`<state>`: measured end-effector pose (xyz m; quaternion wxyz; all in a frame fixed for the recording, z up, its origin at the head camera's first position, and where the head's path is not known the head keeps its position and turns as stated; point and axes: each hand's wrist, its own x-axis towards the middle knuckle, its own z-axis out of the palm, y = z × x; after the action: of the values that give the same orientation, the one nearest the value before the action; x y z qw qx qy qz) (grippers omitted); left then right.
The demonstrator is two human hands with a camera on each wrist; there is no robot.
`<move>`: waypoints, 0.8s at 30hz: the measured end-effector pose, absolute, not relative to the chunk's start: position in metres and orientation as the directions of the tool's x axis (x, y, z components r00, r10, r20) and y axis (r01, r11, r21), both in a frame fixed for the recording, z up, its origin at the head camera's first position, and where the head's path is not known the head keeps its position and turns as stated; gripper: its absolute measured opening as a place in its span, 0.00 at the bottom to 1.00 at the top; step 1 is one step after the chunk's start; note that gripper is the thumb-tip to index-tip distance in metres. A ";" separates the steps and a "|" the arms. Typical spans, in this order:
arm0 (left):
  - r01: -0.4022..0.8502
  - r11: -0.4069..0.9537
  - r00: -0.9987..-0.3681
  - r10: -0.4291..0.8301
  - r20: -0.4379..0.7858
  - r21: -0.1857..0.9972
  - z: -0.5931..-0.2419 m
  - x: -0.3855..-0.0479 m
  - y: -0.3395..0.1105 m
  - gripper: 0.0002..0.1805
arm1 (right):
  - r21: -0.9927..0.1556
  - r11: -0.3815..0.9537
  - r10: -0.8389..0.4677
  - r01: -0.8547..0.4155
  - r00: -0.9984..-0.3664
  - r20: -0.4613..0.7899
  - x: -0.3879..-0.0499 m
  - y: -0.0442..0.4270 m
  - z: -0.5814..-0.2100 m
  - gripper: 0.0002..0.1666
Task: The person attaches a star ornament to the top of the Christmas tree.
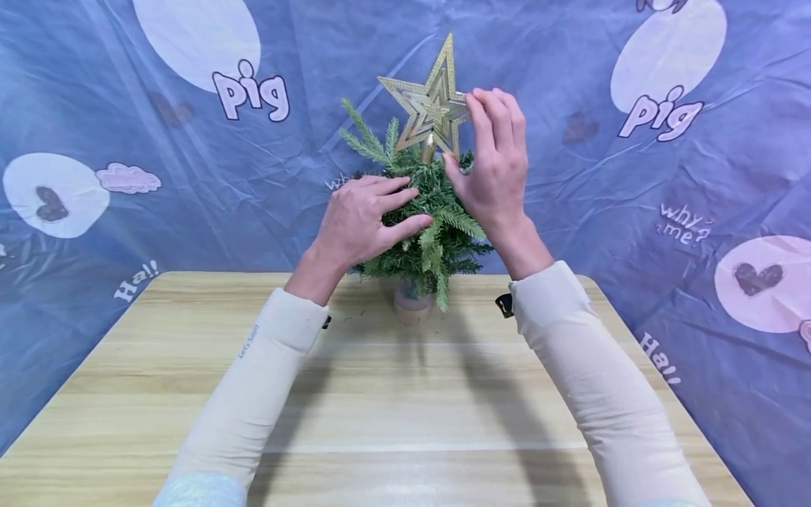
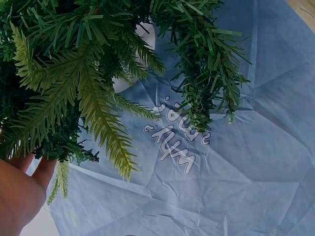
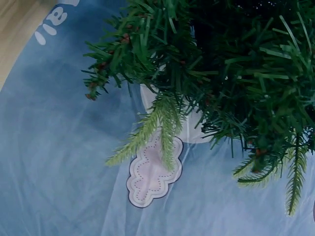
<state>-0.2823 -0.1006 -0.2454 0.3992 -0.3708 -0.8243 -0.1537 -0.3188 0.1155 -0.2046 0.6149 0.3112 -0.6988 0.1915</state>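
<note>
A small artificial Christmas tree (image 1: 437, 186) stands upright at the back of the table, with lighter green sprigs (image 1: 374, 141) among its dark needles. At its top sits a gold star topper (image 1: 436, 111), tilted slightly. My right hand (image 1: 497, 165) holds the star's right side, fingertips at one point and thumb near the lower one. Against the tree's left upper branches rests my left hand (image 1: 357, 218), fingers extended and thumb apart. Branches (image 2: 108, 93) fill much of the left wrist view, partly hiding the left hand (image 2: 19, 196). The right wrist view shows branches (image 3: 246, 73) but not the star.
The tree's pale round base (image 1: 413, 306) stands on a light wood-grain table (image 1: 405, 401). Right behind it hangs a blue printed cloth (image 1: 329, 42), wrinkled, with white shapes and lettering. Bits of dark green lie near the base.
</note>
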 end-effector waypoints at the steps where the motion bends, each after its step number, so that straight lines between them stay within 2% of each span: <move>1: 0.732 0.681 -0.415 0.489 0.767 -0.037 -0.245 -0.282 -0.101 0.31 | 0.117 0.730 -0.197 -0.674 -0.043 0.980 -0.319 0.115 -0.205 0.40; 5: 0.733 0.680 -0.437 0.504 0.745 -0.030 -0.243 -0.282 -0.102 0.30 | 0.158 0.714 -0.233 -0.682 -0.020 0.972 -0.322 0.117 -0.204 0.40; 9: 0.745 0.667 -0.446 0.512 0.734 -0.013 -0.238 -0.283 -0.105 0.29 | 0.207 0.701 -0.316 -0.683 -0.037 0.948 -0.325 0.120 -0.194 0.43; 17: 0.731 0.682 -0.514 0.528 0.676 0.023 -0.230 -0.280 -0.103 0.30 | 0.175 0.742 -0.380 -0.647 -0.191 0.905 -0.324 0.124 -0.188 0.46; 20: 0.731 0.683 -0.515 0.545 0.662 0.007 -0.227 -0.280 -0.103 0.30 | 0.154 0.771 -0.373 -0.618 -0.243 0.896 -0.323 0.127 -0.189 0.47; 24: 0.729 0.682 -0.482 0.575 0.662 -0.061 -0.220 -0.279 -0.105 0.29 | 0.131 0.772 -0.369 -0.622 -0.270 0.889 -0.322 0.129 -0.190 0.47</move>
<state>-0.2791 -0.1055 -0.2196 0.3364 -0.3820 -0.8531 -0.1147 -0.3217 0.1294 -0.1898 0.5159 0.3146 -0.7873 0.1227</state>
